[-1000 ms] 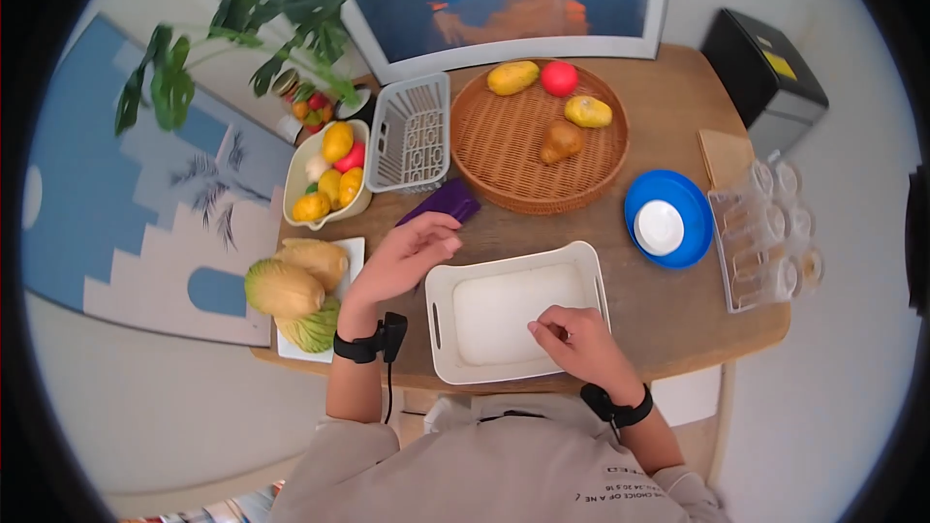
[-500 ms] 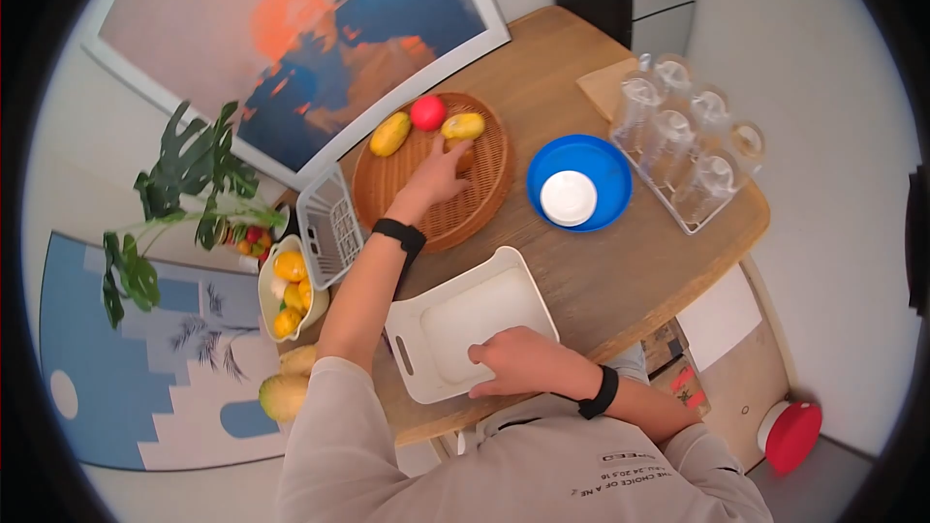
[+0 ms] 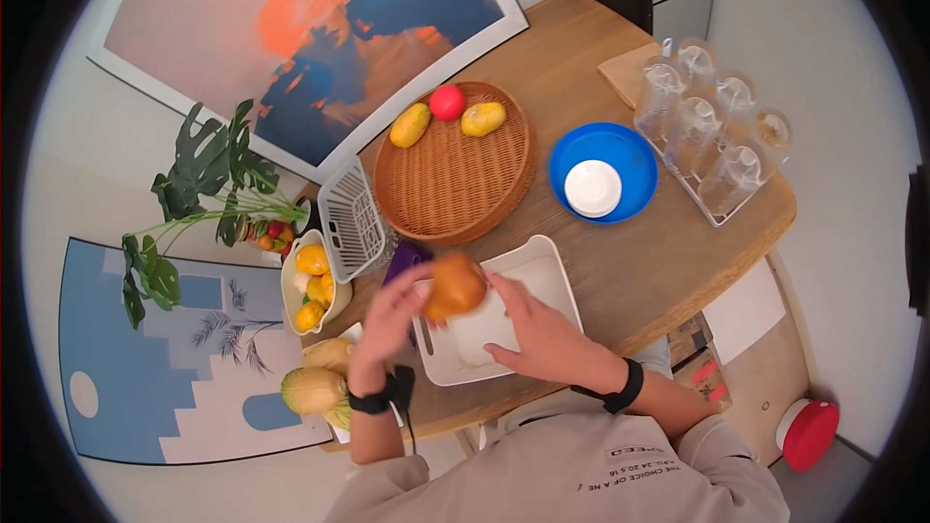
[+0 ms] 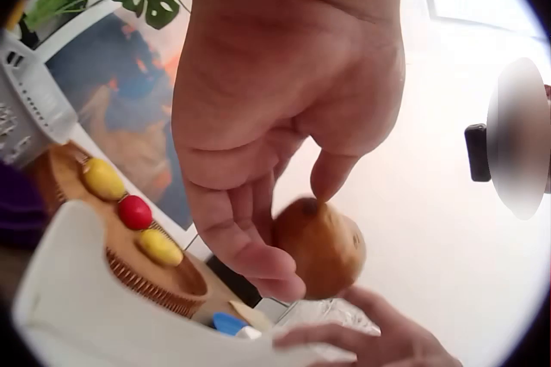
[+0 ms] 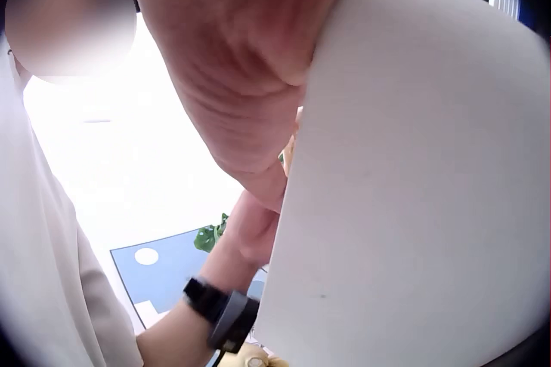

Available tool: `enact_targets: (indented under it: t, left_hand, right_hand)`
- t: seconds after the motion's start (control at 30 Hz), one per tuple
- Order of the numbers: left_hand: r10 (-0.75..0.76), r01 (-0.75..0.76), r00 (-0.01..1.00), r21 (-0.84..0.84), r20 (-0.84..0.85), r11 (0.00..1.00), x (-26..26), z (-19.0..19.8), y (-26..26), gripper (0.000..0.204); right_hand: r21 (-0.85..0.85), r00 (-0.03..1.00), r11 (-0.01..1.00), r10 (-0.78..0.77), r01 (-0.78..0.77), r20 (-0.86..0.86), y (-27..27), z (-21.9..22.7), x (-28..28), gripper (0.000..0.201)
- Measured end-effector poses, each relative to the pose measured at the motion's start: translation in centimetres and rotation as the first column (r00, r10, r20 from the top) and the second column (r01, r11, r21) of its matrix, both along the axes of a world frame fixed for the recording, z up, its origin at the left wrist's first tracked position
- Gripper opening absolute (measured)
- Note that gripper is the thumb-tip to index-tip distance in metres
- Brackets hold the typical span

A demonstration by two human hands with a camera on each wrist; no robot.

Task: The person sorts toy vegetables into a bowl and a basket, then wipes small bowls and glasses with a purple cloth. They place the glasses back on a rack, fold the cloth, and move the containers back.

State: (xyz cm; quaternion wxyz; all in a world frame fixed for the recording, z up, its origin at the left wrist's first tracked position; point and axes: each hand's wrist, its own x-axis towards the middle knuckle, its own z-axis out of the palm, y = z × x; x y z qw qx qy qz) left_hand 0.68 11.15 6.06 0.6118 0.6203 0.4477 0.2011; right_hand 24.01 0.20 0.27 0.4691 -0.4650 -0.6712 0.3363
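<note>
My left hand [image 3: 386,329] grips a brown pear [image 3: 455,288] between curled fingers and thumb. The pear, slightly blurred in the head view, is held above the white bin [image 3: 544,276], over its left part. Its dark end shows beside my thumb in the left wrist view, where the pear [image 4: 320,251] sits below the palm. My right hand [image 3: 547,337] is over the bin's right side, fingers extended, fingertips close to the pear. In the right wrist view the bin's white wall [image 5: 413,178] covers much of the picture and hides most of the right fingers.
Behind the bin, a round wicker tray [image 3: 455,179] bears two yellow fruits and a red one. A grey basket [image 3: 351,218] and a cream bowl [image 3: 339,310] of fruit stand left. Right are a blue basin [image 3: 630,179] with a white bowl [image 3: 593,187] and glasses [image 3: 712,126] on a rack.
My left hand reached to the wicker tray, took the pear and brought it back over the bin. The right hand opened its fingers towards the pear. The head view has turned.
</note>
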Motion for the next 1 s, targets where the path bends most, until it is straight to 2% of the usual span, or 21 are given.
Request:
enact_targets:
  t: [0.03,0.07,0.1,0.17,0.2,0.27,0.3,0.4,0.5,0.57,0.6,0.7,0.8,0.87,0.9,0.97,1.0]
  left_hand:
    - [-0.073,0.072,0.994,-0.021,-0.084,0.997,-0.7,-0.7,-1.6,0.042]
    - [-0.069,0.064,0.995,-0.065,-0.076,0.996,-0.5,-1.9,-3.3,0.040]
    - [-0.117,0.127,0.973,0.043,-0.198,0.991,-0.7,-3.5,-4.6,0.040]
    - [-0.089,0.120,0.955,0.093,-0.283,0.988,-0.8,-5.8,-6.3,0.044]
    - [-0.091,0.128,0.971,0.155,-0.223,0.980,-0.7,-5.8,-6.6,0.048]
    - [-0.099,0.123,0.991,0.288,-0.095,0.950,-0.2,-5.1,-6.7,0.056]
    - [-0.089,0.123,0.989,0.335,-0.115,0.934,-0.1,-5.0,-6.9,0.061]
    - [-0.056,0.122,0.984,0.422,-0.167,0.898,0.8,-4.4,-7.1,0.076]
    - [-0.012,0.085,0.981,0.378,-0.192,0.922,2.1,-3.8,-7.5,0.087]
    - [0.005,0.055,0.980,0.299,-0.197,0.953,2.2,-3.6,-7.5,0.091]
    - [-0.008,0.074,0.978,0.313,-0.209,0.947,2.0,-3.9,-7.5,0.091]
    - [-0.033,0.123,0.969,0.362,-0.244,0.924,1.6,-4.7,-7.4,0.091]
    - [-0.040,0.150,0.961,0.394,-0.273,0.907,2.0,-4.3,-7.5,0.089]
    - [-0.054,0.160,0.958,0.371,-0.281,0.915,1.7,-4.5,-7.5,0.091]
    - [-0.030,0.114,0.975,0.384,-0.218,0.916,1.6,-4.6,-7.5,0.088]
    - [0.032,0.009,0.995,0.411,-0.093,0.912,0.9,-5.1,-7.6,0.083]
    - [0.118,-0.125,0.992,0.367,0.041,0.922,0.3,-5.4,-7.5,0.076]
  right_hand:
    - [0.052,0.998,0.998,-0.038,0.041,-0.049,0.1,0.4,0.0,0.075]
    - [-0.072,0.996,0.994,0.085,-0.084,0.011,0.0,0.9,0.4,0.081]
    - [-0.066,0.986,0.987,0.148,-0.143,0.076,0.1,0.4,0.5,0.080]
    - [-0.070,0.938,0.961,0.275,-0.266,0.212,0.3,-0.6,0.4,0.077]
    - [-0.039,0.938,0.967,0.255,-0.253,0.237,0.4,-0.2,0.4,0.075]
    - [-0.088,0.943,0.966,0.257,-0.244,0.212,0.4,-0.1,0.3,0.068]
    - [-0.108,0.946,0.966,0.252,-0.234,0.205,0.7,0.2,0.3,0.065]
    - [-0.500,0.925,0.840,0.335,-0.209,0.177,1.3,2.3,0.4,0.059]
    - [-0.541,0.873,0.798,0.437,-0.265,0.217,2.0,0.6,0.8,0.063]
    - [-0.245,0.964,0.955,0.212,-0.170,0.160,0.9,0.5,0.2,0.062]
    - [-0.090,0.989,0.991,0.104,-0.095,0.102,0.6,0.5,-0.2,0.062]
    - [0.092,0.994,0.991,0.090,-0.096,0.062,1.1,0.9,-0.3,0.063]
    - [-0.105,0.981,0.980,0.178,-0.170,0.076,0.8,-0.7,-0.2,0.051]
    - [-0.186,0.987,0.979,0.108,-0.085,0.115,0.7,-1.3,-0.2,0.041]
    - [-0.223,0.987,0.974,0.078,-0.046,0.139,0.7,-1.4,-0.1,0.037]
    - [-0.256,0.999,0.967,-0.006,0.015,0.036,0.8,-0.6,0.0,0.024]
    - [-0.276,0.999,0.961,-0.042,0.035,-0.018,0.9,-0.2,-0.1,0.019]
